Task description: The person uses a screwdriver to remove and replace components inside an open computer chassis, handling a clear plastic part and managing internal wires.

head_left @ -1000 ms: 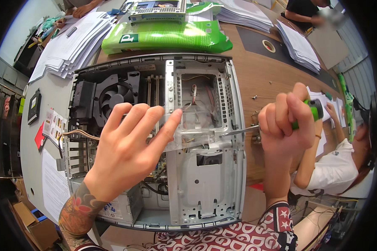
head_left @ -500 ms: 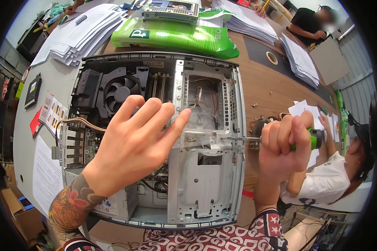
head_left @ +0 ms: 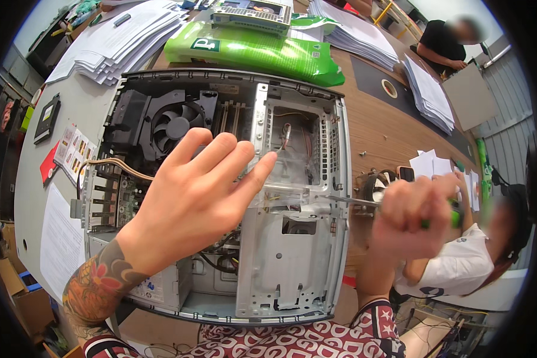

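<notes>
An open desktop computer case (head_left: 268, 274) lies in front of me, with a black fan (head_left: 176, 124) and a metal drive frame inside. My left hand (head_left: 191, 191) reaches across the case with bent fingers. Its forefinger and hidden thumb hold a clear plastic piece (head_left: 286, 196) over the frame. My right hand (head_left: 414, 215), blurred by motion, is closed around a screwdriver (head_left: 358, 202) with a green and black handle. The shaft points left over the case's right edge, its tip near the plastic's right end.
Beyond the case lie a green plastic package (head_left: 250, 53) and paper stacks (head_left: 125, 42). To the right are loose screws (head_left: 363, 153), a cooler fan (head_left: 379, 186) and a tape roll (head_left: 389, 89). A person in white (head_left: 453, 265) sits close at right; another (head_left: 441, 45) is farther off.
My right hand has shifted slightly right and down, and the screwdriver shaft now slants more. My left hand stays nearly in place on the plastic piece. The view has shifted a little.
</notes>
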`<state>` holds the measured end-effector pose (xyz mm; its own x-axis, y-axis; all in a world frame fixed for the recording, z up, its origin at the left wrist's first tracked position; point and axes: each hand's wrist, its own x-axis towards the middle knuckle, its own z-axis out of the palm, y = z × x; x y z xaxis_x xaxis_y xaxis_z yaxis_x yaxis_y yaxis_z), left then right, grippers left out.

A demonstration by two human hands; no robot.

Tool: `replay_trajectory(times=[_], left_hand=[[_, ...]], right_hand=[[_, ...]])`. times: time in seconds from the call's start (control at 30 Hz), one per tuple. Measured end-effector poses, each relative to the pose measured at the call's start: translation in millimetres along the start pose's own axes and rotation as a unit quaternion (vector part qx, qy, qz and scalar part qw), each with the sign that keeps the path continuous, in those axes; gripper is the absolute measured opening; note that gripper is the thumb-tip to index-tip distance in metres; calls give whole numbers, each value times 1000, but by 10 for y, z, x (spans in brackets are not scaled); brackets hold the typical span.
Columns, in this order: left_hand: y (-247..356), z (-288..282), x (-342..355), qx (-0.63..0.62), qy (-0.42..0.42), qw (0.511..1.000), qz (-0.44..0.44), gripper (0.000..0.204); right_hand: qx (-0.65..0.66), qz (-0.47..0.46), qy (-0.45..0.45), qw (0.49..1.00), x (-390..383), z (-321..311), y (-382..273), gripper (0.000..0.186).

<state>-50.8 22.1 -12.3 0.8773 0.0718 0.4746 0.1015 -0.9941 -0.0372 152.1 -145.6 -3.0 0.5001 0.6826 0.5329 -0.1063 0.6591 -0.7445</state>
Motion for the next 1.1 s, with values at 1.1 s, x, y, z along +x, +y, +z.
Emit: replay_trajectory(times=[1.1], left_hand=[[-7, 10, -21, 0, 10, 1000, 0, 48]], right_hand=[[68, -38, -37, 996, -42, -47, 42, 14]])
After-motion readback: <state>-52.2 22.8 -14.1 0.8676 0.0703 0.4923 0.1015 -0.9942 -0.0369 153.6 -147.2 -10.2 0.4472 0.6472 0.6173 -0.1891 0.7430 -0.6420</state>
